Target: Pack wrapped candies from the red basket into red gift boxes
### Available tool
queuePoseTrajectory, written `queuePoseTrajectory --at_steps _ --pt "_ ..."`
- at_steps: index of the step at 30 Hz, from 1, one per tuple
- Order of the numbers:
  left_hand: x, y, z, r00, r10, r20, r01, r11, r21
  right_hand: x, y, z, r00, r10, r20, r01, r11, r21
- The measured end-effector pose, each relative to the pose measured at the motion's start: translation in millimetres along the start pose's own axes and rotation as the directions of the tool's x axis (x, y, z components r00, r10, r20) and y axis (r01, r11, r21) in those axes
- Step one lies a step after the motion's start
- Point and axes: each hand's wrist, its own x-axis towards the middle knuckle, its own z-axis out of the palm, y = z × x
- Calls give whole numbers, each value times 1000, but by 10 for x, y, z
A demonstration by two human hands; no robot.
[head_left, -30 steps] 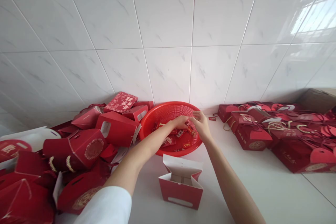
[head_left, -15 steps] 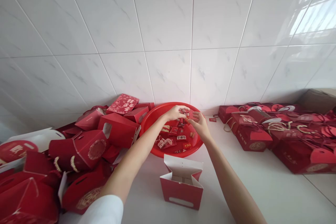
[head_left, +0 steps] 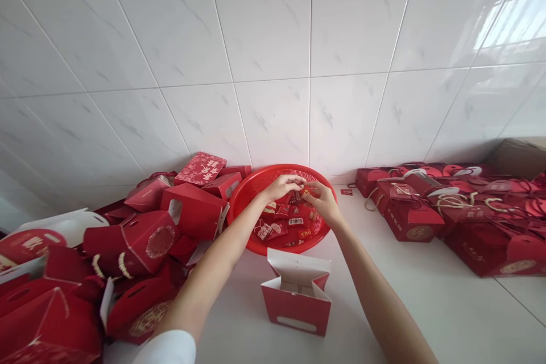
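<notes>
Over the back of a red plastic basket, my left hand and my right hand are close together, fingers bent inward. Both have their fingers closed around small items, too small to make out; a bit of red and yellow shows at my right fingertips. Several small red wrapped packets lie in the basket below. In front of the basket stands a red box with a white inside, its top open and its flaps up.
Red boxes are heaped at the left. Red boxes with cords stand in rows at the right, a brown carton behind them. A small red packet lies near the tiled wall.
My two hands have stayed over the basket, and their fingertips have come closer together. The view has shifted slightly.
</notes>
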Motion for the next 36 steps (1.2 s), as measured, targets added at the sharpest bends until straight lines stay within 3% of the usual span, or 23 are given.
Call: queuePoseTrajectory --at_steps 7,11,20,24,27,31,36 --pt "-16 -21 -17 994 -9 -112 20 995 98 3 -8 17 993 -75 -87 69 995 -75" --pt "-13 -51 3 991 -59 -121 78 985 153 5 6 26 991 -97 -94 80 983 -167" --pt "-13 -62 106 993 17 -114 -10 998 62 -13 -22 3 995 60 -78 -70 988 -136" --pt "-11 -89 116 996 37 -78 -35 999 28 -21 1 -20 1000 9 8 -8 983 -182" --pt "-17 -78 111 1000 -14 -25 12 998 -64 -21 10 -32 999 -43 29 48 979 -199" --pt "-29 -45 105 998 -53 -18 49 984 -168 -14 -2 -30 999 -16 35 22 986 -167" --pt "-52 -8 113 999 -52 5 52 985 -162 1 -9 -33 998 -3 59 7 997 -80"
